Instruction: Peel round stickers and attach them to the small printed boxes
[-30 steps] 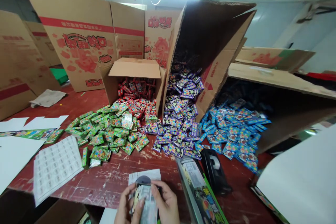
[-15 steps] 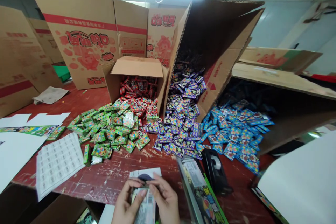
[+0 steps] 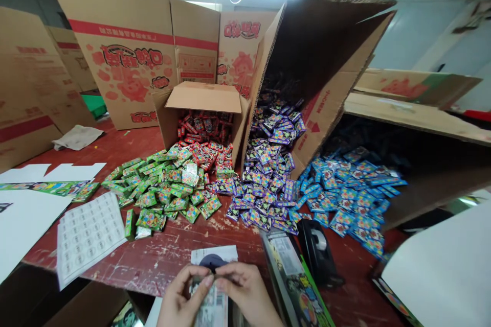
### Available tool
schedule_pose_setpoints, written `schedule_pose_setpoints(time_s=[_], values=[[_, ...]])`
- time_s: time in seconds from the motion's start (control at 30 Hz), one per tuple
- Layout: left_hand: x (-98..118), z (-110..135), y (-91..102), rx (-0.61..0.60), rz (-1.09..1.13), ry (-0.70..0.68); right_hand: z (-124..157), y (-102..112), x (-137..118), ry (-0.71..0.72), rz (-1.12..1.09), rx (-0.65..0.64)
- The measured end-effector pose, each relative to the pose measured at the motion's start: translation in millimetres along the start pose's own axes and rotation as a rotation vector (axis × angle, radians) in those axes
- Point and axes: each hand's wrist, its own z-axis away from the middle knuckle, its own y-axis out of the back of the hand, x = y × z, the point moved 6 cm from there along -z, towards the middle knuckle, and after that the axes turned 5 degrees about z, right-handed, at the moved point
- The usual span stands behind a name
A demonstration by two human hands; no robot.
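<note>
At the bottom middle of the head view, a flat packet with barcode-like print (image 3: 215, 309) lies between my hands. My left hand (image 3: 184, 296) is closed on its left side, thumb and forefinger pinched near the top edge. My right hand (image 3: 251, 291) pinches at that same edge, its fingertips almost meeting the left ones. Any small thing between the fingertips is hidden. Just beyond them shows a dark round object (image 3: 210, 261) on a white paper (image 3: 228, 252). Right of my hands lie a long printed box (image 3: 299, 281) and a black tape dispenser (image 3: 318, 253).
Green packets (image 3: 153, 189), purple packets (image 3: 264, 179) and blue packets (image 3: 353, 194) are heaped across the red table (image 3: 164, 265). Red packets (image 3: 203, 130) fill a small carton (image 3: 203, 97). Large cartons stand behind. A sheet of round labels (image 3: 90, 237) lies left.
My right hand's fingers have drawn in from a looser spread to a tight pinch beside the left fingertips. The camera view has shifted slightly. The heaps look unchanged.
</note>
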Motion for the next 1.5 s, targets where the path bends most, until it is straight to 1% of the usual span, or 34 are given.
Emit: schedule_pose_setpoints(time_s=[0.1,0.13,0.2,0.27,0.3,0.4,0.43,0.5,0.57,0.6,0.67,0.73,0.77,0.8,0.83,0.9,0.93,1.0,1.07,1.13,1.17,1.23,1.27,1.33,1.37,1.4,1.5], values=[[-8.1,4.4,-4.6,-0.111,-0.039,0.087,-4.3,4.7,5.7,-0.062,-0.072,-0.008],[-8.5,7.4,-5.9,-0.117,-0.056,0.093,-4.7,6.5,7.8,-0.079,-0.093,-0.022],[-3.7,14.4,-9.6,-0.098,-0.084,0.050,-4.0,10.2,12.5,-0.121,-0.106,-0.046],[5.0,21.4,-14.6,-0.059,-0.074,-0.010,-2.4,15.2,14.8,-0.136,-0.069,-0.028],[8.5,24.6,-17.0,-0.041,-0.052,-0.018,-1.6,17.5,14.6,-0.129,-0.054,-0.010],[13.6,31.8,-22.6,-0.018,0.011,0.024,-0.2,20.5,10.6,-0.106,-0.053,0.027],[16.1,33.3,-23.4,-0.019,-0.002,0.008,0.0,20.0,9.0,-0.109,-0.069,0.024],[21.6,34.8,-24.4,-0.047,-0.041,-0.069,0.4,17.7,4.8,-0.120,-0.101,-0.003],[21.8,32.2,-22.9,-0.074,-0.048,-0.117,0.7,15.6,1.1,-0.138,-0.127,-0.019],[17.9,28.9,-21.1,-0.083,-0.021,-0.100,0.9,14.3,0.7,-0.155,-0.138,-0.028],[0.1,19.4,-16.8,-0.098,0.067,0.043,0.8,12.8,2.1,-0.164,-0.095,-0.028],[-21.9,12.2,-15.8,-0.144,0.137,0.228,-0.4,14.1,5.7,-0.118,-0.003,-0.006],[-28.3,10.2,-15.4,-0.155,0.149,0.257,-1.0,15.7,8.3,-0.088,0.038,0.003],[-30.2,9.3,-15.7,-0.168,0.134,0.233,-1.5,17.8,12.2,-0.077,0.043,0.008],[-28.6,10.0,-16.3,-0.168,0.108,0.177,-1.8,19.7,17.3,-0.093,-0.003,-0.003],[-18.8,16.0,-18.9,-0.151,0.053,0.052,-1.3,21.8,26.0,-0.166,-0.170,-0.064],[-14.0,20.1,-21.6,-0.155,0.036,0.019,-0.6,22.8,27.9,-0.203,-0.245,-0.087],[-8.2,26.2,-27.1,-0.183,0.029,0.012,0.9,24.2,25.6,-0.237,-0.310,-0.111],[-8.3,26.0,-29.2,-0.205,0.048,0.040,2.2,24.1,20.5,-0.245,-0.281,-0.089],[-12.0,20.5,-27.9,-0.224,0.067,0.057,3.2,22.7,16.0,-0.211,-0.145,-0.042],[-14.9,17.2,-26.7,-0.234,0.066,0.069,3.7,22.1,14.1,-0.169,-0.055,-0.010],[-19.9,11.8,-23.9,-0.241,0.067,0.087,5.6,19.6,10.4,-0.033,0.101,0.029],[-21.7,10.5,-22.9,-0.240,0.066,0.096,7.2,17.7,9.0,0.044,0.149,0.027],[-24.4,10.9,-22.3,-0.241,0.051,0.117,10.7,15.9,8.9,0.145,0.177,0.006],[-25.2,12.0,-23.1,-0.254,0.042,0.119,11.9,15.7,10.1,0.151,0.182,-0.016],[-25.8,13.1,-23.9,-0.268,0.032,0.114,12.5,16.0,11.5,0.128,0.185,-0.040],[-27.8,12.2,-22.9,-0.270,0.012,0.098,11.8,17.1,11.5,0.011,0.120,-0.104]])
